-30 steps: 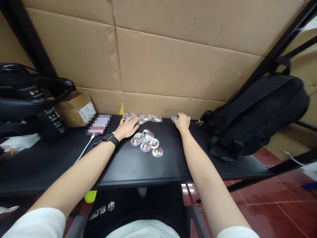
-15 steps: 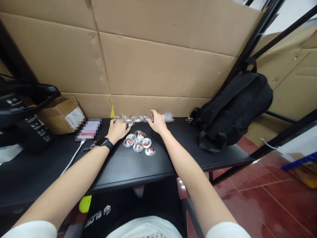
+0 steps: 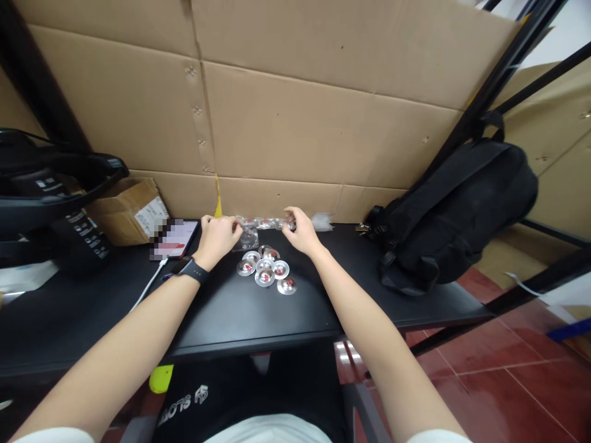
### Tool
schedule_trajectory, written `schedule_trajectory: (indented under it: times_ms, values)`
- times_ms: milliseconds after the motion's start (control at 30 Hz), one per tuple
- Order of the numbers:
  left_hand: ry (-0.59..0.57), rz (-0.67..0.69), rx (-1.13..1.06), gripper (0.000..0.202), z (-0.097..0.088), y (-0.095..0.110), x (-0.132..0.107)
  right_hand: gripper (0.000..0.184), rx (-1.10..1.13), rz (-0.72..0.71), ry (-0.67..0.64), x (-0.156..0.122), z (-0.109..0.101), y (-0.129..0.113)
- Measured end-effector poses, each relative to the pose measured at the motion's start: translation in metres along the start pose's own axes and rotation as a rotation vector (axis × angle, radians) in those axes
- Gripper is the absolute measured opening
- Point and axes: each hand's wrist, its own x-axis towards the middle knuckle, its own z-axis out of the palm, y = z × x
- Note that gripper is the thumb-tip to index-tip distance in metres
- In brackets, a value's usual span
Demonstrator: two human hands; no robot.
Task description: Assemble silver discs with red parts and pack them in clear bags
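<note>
My left hand [image 3: 218, 239] is closed at the left end of the row, its thumb and fingertips pinched on a clear plastic bag [image 3: 249, 238]. Along the back edge runs a row of plastic-wrapped metal pieces [image 3: 264, 223] with red bits. My right hand [image 3: 302, 232] rests at that row's right end, fingers curled around something small and shiny that is mostly hidden. Between my forearms lies a loose pile of small domed metal discs [image 3: 265, 275] with red centres, looking like finger cymbals. Neither hand touches this pile.
Left of my hands are a phone [image 3: 181, 239] with a white cable [image 3: 150, 284], a small cardboard box [image 3: 122, 218] and a black container [image 3: 60, 203]. A black backpack [image 3: 466, 203] leans at the right. Cardboard sheeting [image 3: 318, 123] walls the back of the black table [image 3: 221, 326].
My left fingers have bunched together on the clear bag, which now shows more fully beside them. My right fingers curl tighter. The view has shifted slightly left; the disc pile looks unchanged.
</note>
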Motion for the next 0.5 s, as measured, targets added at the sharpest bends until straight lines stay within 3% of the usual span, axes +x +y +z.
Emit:
schedule_trajectory:
  times_ms: [133, 367, 433, 500]
  values:
    - [0.035, 0.021, -0.268, 0.027, -0.022, 0.017, -0.008, 0.033, 0.159, -0.049, -0.124, -0.001, 0.003, -0.025]
    - [0.028, 0.077, -0.515, 0.021, -0.033, 0.037, -0.017, 0.032, 0.475, 0.151, -0.204, -0.005, 0.003, -0.045]
    - [-0.048, 0.094, -0.624, 0.03, -0.031, 0.036, -0.018, 0.035, 0.564, 0.212, -0.197, -0.004, 0.001, -0.044]
    - [-0.164, 0.14, -0.705, 0.058, -0.028, 0.033, -0.02, 0.038, 0.622, 0.259, -0.169, -0.003, -0.001, -0.043]
